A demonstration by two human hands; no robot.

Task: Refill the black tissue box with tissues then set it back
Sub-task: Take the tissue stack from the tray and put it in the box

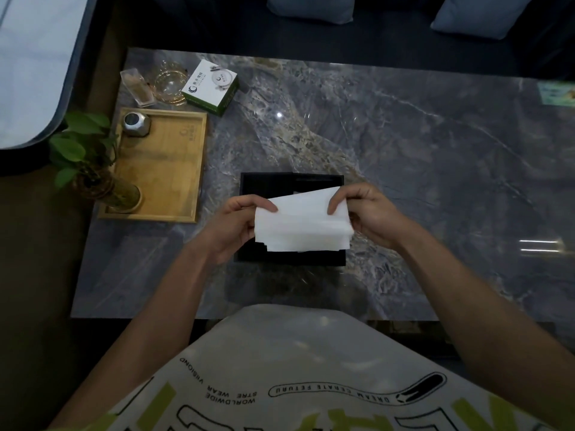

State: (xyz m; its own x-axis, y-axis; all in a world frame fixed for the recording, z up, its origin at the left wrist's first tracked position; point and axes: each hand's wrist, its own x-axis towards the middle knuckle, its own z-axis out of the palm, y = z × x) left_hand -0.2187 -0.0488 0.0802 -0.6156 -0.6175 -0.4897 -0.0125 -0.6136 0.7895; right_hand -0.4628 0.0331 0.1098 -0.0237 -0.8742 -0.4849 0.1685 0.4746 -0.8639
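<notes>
A black tissue box (pixel 264 185) lies open on the grey marble table (pixel 420 169), near its front edge. Just above the box I hold a white stack of tissues (pixel 303 223). My left hand (pixel 236 222) pinches the stack's left end and my right hand (pixel 368 213) pinches its right end. The top sheet's far right corner is lifted. The stack hides most of the box's inside.
A wooden tray (pixel 174 169) with a small metal jar (pixel 136 122) and a potted plant (pixel 90 160) sits at the left. Behind it stand a glass cup (pixel 169 84), a clear container (pixel 137 87) and a white-and-green carton (pixel 211 85). A sofa with cushions (pixel 311 7) lies beyond.
</notes>
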